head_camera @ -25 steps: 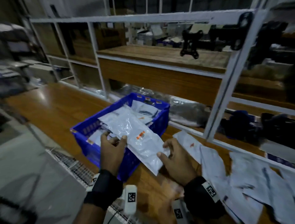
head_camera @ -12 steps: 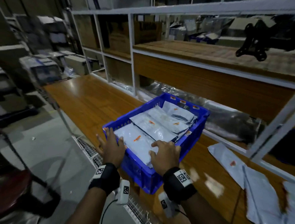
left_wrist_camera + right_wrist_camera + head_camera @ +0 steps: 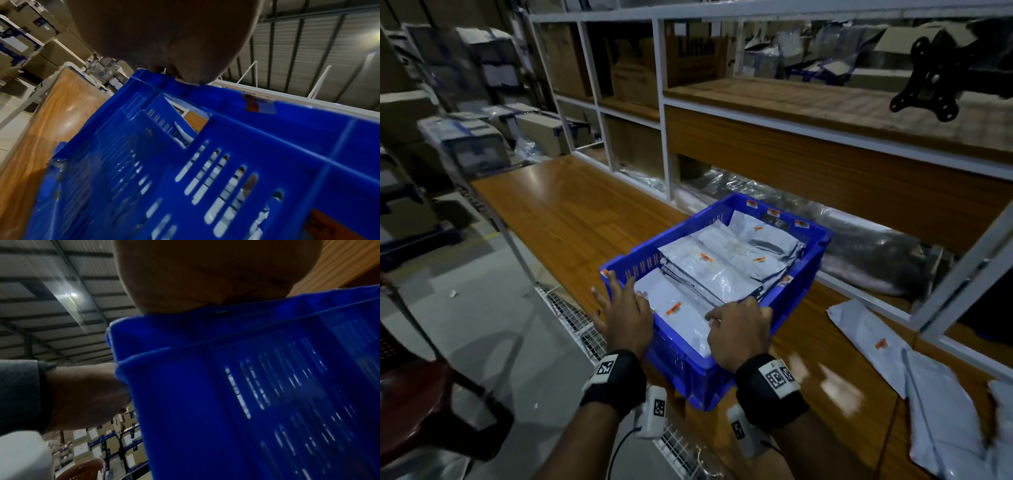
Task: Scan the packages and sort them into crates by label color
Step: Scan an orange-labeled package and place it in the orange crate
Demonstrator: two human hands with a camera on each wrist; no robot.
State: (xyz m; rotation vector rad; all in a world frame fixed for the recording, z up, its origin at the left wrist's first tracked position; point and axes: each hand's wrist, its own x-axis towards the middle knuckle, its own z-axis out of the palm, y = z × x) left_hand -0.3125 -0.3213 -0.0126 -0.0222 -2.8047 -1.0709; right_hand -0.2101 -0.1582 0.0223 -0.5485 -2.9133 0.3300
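At the bench edge, a blue crate (image 3: 804, 270) holds orange-labelled packages; the nearest package (image 3: 678, 317) lies flat between both hands, long axis running away from the person; left hand (image 3: 625, 313) spread open, right hand (image 3: 739, 330) pressing with relaxed fingers.

Crate (image 3: 804, 270) sits mid-frame on the bench (image 3: 558, 219), right at its near edge, with a stack of packages (image 3: 722, 270) inside. Left hand (image 3: 625, 317) is on the crate's near-left corner, right hand (image 3: 739, 330) on its near rim. More loose packages (image 3: 873, 332) lie on the bench at lower right. Shelving (image 3: 664, 102) runs behind the crate, and boxes (image 3: 541, 132) pile up at upper left.
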